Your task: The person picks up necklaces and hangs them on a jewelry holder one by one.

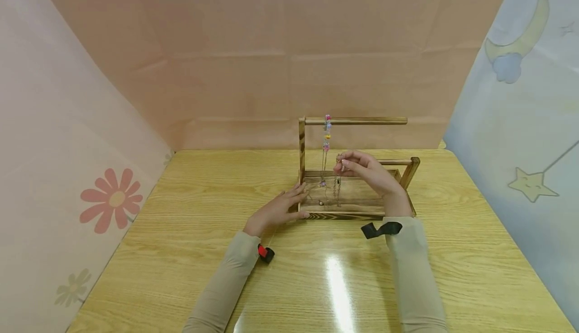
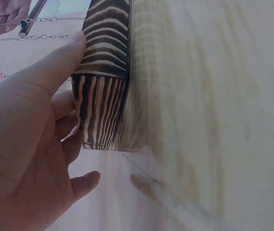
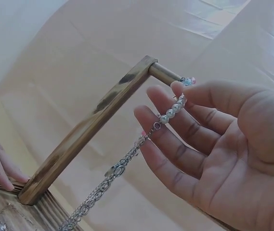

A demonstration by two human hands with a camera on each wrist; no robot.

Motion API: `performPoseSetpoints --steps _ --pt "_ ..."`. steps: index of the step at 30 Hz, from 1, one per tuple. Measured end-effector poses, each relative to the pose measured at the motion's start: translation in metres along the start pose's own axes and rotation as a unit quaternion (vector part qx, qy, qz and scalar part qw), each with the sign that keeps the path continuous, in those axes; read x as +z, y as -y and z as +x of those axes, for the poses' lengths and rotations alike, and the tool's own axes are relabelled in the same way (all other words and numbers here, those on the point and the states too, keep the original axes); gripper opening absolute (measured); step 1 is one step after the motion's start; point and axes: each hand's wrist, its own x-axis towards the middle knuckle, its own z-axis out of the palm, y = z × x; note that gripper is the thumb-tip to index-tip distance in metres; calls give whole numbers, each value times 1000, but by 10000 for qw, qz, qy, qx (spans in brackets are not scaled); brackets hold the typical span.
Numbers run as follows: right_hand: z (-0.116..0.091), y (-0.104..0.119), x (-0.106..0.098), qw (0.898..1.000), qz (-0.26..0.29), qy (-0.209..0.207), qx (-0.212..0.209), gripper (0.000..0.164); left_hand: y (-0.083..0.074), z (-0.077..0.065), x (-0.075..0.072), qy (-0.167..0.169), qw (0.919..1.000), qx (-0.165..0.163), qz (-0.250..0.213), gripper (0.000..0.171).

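Note:
My right hand (image 1: 368, 172) pinches a chain necklace with pearl-like beads (image 3: 172, 113) between thumb and fingertips. Its silver chain (image 3: 98, 190) hangs down over the tray of a wooden jewellery stand (image 1: 357, 216). A second necklace with colourful beads (image 1: 327, 137) hangs from the stand's upper bar (image 1: 362, 121), left of the right hand. My left hand (image 1: 277, 209) rests at the tray's front left corner, its fingers extended. In the left wrist view the thumb touches the dark-striped wood (image 2: 105, 43), and the other fingers lie beside the corner.
A lower bar (image 1: 395, 162) runs behind the right hand to a slanted post (image 1: 410, 175). Small jewellery pieces (image 1: 321, 203) lie in the tray. The stand is on a wood-grain table (image 1: 203, 197), with cloth backdrops behind and at both sides. Loose black straps (image 1: 382, 229) hang at the wrists.

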Motion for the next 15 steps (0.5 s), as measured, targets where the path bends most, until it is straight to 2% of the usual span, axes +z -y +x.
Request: performPoseSetpoints --steps 15 --pt "10 14 -2 9988 -440 68 -197 30 1 1 0 27 10000 19 -39 74"
